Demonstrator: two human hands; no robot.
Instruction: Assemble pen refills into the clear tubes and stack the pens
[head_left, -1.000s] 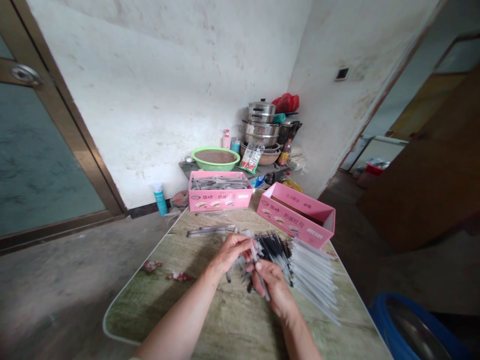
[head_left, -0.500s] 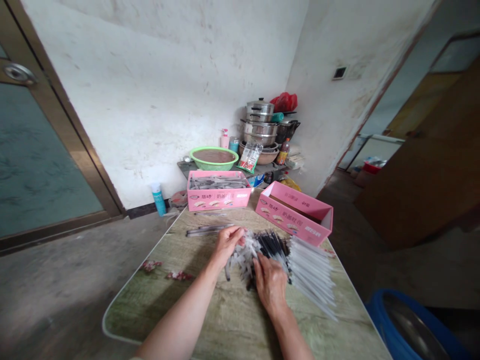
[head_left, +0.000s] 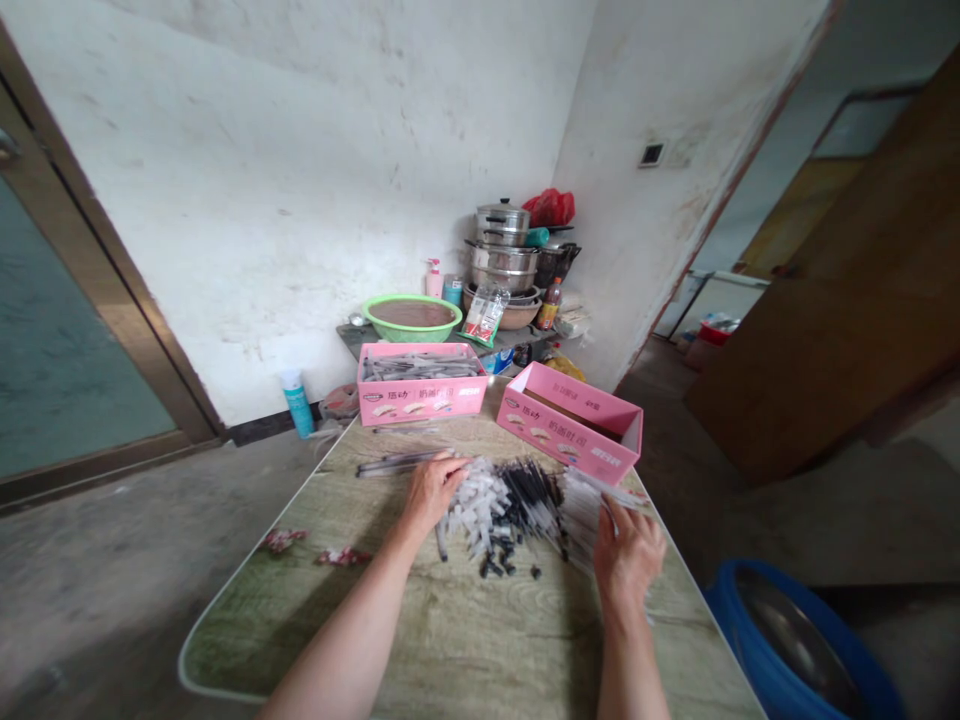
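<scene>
My left hand [head_left: 437, 492] is at the left edge of a heap of small white plastic pieces [head_left: 476, 508]. Its fingers are pinched together, and what they hold is hidden. On the right, my right hand [head_left: 628, 550] curls its fingers over translucent pen barrels [head_left: 579, 518], seemingly gripping one; the hand covers part of the bundle. Between the white heap and the barrels lie black ink refills [head_left: 531, 492]. Small black caps [head_left: 499, 560] are scattered in front. Several pens [head_left: 394, 464] lie left of my left hand.
A pink box [head_left: 421, 402] full of pens stands at the table's far edge. Another pink box [head_left: 566, 430] is angled to its right. Behind them are a green basin [head_left: 412, 330] and stacked steel pots [head_left: 504, 262]. A blue tub [head_left: 810, 640] stands beyond the table's right edge.
My right hand has moved right, from the white pieces and refills to the translucent barrels, uncovering the black caps. My left hand stays by the white heap. The view has shifted slightly.
</scene>
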